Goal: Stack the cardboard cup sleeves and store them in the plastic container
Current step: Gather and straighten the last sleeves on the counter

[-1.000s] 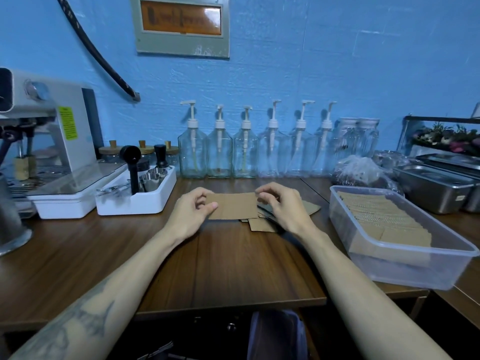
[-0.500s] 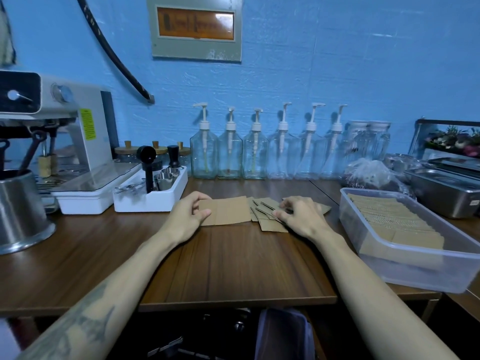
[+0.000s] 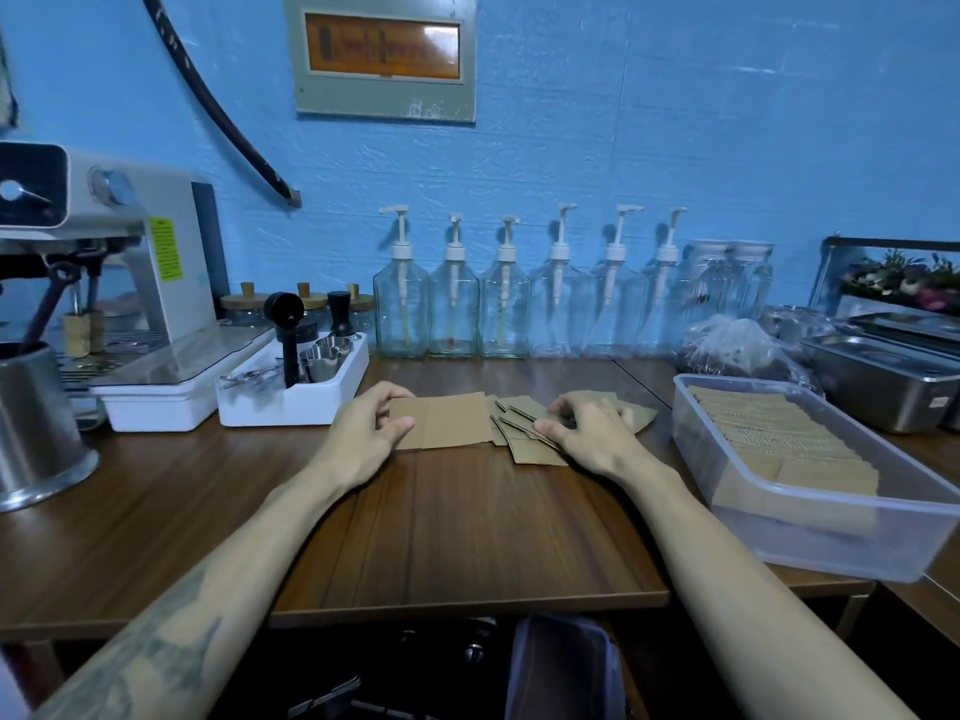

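Observation:
A small stack of flat brown cardboard cup sleeves [image 3: 453, 420] lies on the wooden counter, and my left hand [image 3: 363, 433] pinches its left end. To its right several loose sleeves [image 3: 524, 439] lie fanned out and overlapping. My right hand [image 3: 587, 431] rests on that loose pile, fingertips curled on one sleeve's edge. At the right stands a clear plastic container [image 3: 831, 532] that holds a long row of stacked sleeves [image 3: 779, 439].
A white tool tray [image 3: 291, 402] and an espresso machine [image 3: 104, 283] stand at the left, with a steel jug [image 3: 36, 433] at the far left. Several glass pump bottles [image 3: 504, 314] line the wall. Steel pans [image 3: 883, 376] sit behind the container.
My right hand has let go of the stack's right end and moved right onto the loose sleeves. My left hand stays on the stack. The camera has shifted left a little.

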A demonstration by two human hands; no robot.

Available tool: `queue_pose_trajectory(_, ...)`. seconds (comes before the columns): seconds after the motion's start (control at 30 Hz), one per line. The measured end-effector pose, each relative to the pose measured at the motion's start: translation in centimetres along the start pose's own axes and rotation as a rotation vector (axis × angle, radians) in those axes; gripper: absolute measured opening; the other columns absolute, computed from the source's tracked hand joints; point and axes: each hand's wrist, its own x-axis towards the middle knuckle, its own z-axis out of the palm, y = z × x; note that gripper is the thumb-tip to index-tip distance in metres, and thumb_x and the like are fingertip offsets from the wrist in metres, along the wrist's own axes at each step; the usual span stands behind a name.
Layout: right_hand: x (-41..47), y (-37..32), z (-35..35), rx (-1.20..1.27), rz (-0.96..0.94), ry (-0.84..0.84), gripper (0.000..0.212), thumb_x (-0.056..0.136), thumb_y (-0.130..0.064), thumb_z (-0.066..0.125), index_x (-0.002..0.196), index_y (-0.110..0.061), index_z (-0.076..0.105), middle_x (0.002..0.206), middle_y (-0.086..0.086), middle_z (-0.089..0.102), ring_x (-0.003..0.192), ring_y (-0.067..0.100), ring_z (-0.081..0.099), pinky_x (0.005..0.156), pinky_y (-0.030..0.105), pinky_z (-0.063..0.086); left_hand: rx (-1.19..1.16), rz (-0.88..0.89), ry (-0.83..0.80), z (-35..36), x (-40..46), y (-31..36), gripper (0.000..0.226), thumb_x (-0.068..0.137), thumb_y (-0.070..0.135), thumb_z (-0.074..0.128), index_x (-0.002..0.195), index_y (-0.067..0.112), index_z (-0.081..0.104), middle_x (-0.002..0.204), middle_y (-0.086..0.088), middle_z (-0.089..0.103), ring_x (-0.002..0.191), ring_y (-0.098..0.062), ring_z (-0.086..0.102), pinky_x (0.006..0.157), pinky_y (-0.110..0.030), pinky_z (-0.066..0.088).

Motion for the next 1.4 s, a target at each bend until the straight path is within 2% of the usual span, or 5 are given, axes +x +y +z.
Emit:
queue_pose_trajectory(0.47,-0.9,-2.8,-1.6,0.479,-0.153,0.09,0.06,0.077,-0.014,0.081,0.131,-0.022,0.056,0.128,-0.001,0.055,0.118,0.012,0.052,0.097,0.023,0.039,0.026,0.036,0.034,0.2,-0.2,0.5,0.018,0.094,0.01,0.063,0.108,0.02,0.059,0.07,0.016,0.052,0.063,-0.002,0.05,0.065,-0.021,0.04)
queue_pose_trajectory(0.87,-0.8,-5.8,-2.7,1.019,-0.032,0.182,0.018,0.089,-0.004,0.069,0.095,-0.02,0.063,0.075,-0.005,0.071,0.068,0.005,0.066,0.07,0.027,0.052,0.042,0.055,-0.019,0.2,0.3,-0.5,0.03,0.094,0.012,0.062,0.119,0.028,0.061,0.099,-0.001,0.068,0.081,-0.017,0.058,0.08,-0.03,0.048)
queue_pose_trajectory(1.07,-1.8,-8.7,-1.7,1.169,-0.057,0.043,0.09,0.082,0.015,0.068,0.148,-0.027,0.023,0.113,0.001,0.066,0.081,0.013,0.073,0.069,0.041,0.062,0.037,0.045,-0.035,0.2,0.3,-0.5,0.032,0.097,0.008,0.055,0.117,0.032,0.06,0.09,0.007,0.064,0.082,-0.009,0.056,0.077,-0.026,0.045)
queue_pose_trajectory(1.27,-1.8,-8.6,0.4,0.51,0.002,0.212,0.039,0.087,-0.022,0.073,0.125,-0.02,0.064,0.111,0.003,0.06,0.098,0.02,0.06,0.094,0.045,0.05,-0.023,0.026,-0.061,0.2,0.3,-0.3,0.036,0.102,0.004,0.042,0.115,0.032,0.062,0.088,0.017,0.063,0.068,-0.012,0.056,0.069,-0.025,0.049)
queue_pose_trajectory(1.4,-2.0,-8.1,1.5,0.187,-0.026,0.163,0.038,0.091,-0.045,0.065,0.113,-0.016,0.073,0.112,0.002,0.057,0.11,0.024,0.05,0.096,0.044,0.044,-0.081,0.014,-0.079,0.4,0.5,-0.2,0.023,0.103,0.025,0.046,0.111,0.037,0.064,0.104,0.005,0.068,0.085,-0.021,0.064,0.08,-0.038,0.054)
